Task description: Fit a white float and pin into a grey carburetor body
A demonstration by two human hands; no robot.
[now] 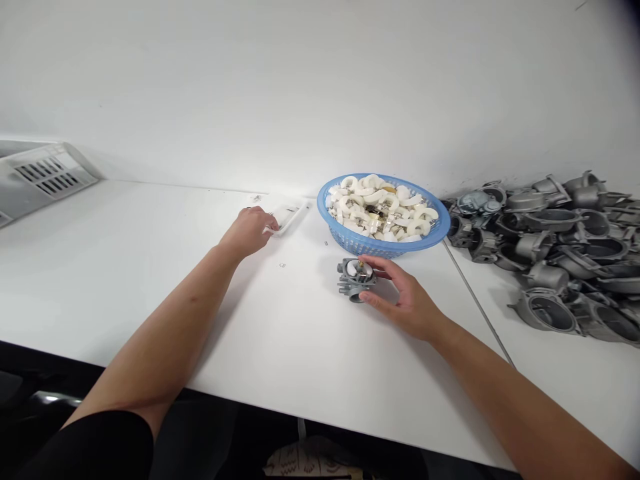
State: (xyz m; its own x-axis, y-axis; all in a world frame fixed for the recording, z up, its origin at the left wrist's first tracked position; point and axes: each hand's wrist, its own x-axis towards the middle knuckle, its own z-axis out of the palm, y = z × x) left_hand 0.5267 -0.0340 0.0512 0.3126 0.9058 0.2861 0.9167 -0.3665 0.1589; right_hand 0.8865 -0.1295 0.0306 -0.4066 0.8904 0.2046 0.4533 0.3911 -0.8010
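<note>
My right hand (407, 300) grips a grey metal carburetor (356, 287) at its right side, thumb in front and fingers behind. The carburetor stands on the white table with its open side up, and a white float (353, 268) and a small brass part show inside. Farther left, my left hand (250, 230) reaches down at a shallow clear plastic tray (299, 217). Its fingers are bent and drawn together at the tray's left end; whatever lies between the fingertips is hidden.
Just behind the carburetor, a blue plastic basket (383, 247) is heaped with white curved floats (373, 200). Many grey metal castings (550, 247) are piled at the right, beyond a table seam. Tiny loose parts (282, 265) lie on the table (280, 347). A white slotted crate (50, 180) stands far left.
</note>
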